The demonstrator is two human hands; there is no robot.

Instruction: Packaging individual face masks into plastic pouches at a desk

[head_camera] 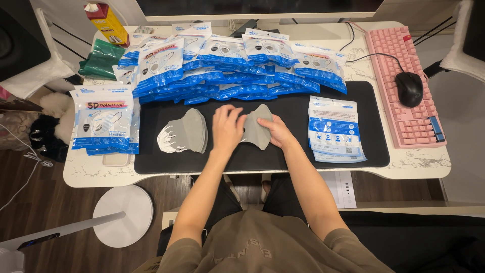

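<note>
A small stack of grey face masks (258, 132) lies in the middle of the black desk mat (166, 162). My left hand (227, 127) rests flat on its left side. My right hand (275, 130) grips its right edge with fingers and thumb. A second pile of grey masks with white ear loops (188, 132) sits to the left of my left hand, untouched. To the right of my right hand lies a short stack of blue and white mask packets (334, 130), backs up.
Many blue and white mask packets (237, 65) fan across the back of the white desk (424, 162). Another packet stack (103, 124) sits at the left edge. A pink keyboard (404, 86) and black mouse (409, 88) are on the right. A green bag (101, 59) and a carton (107, 23) stand at the back left.
</note>
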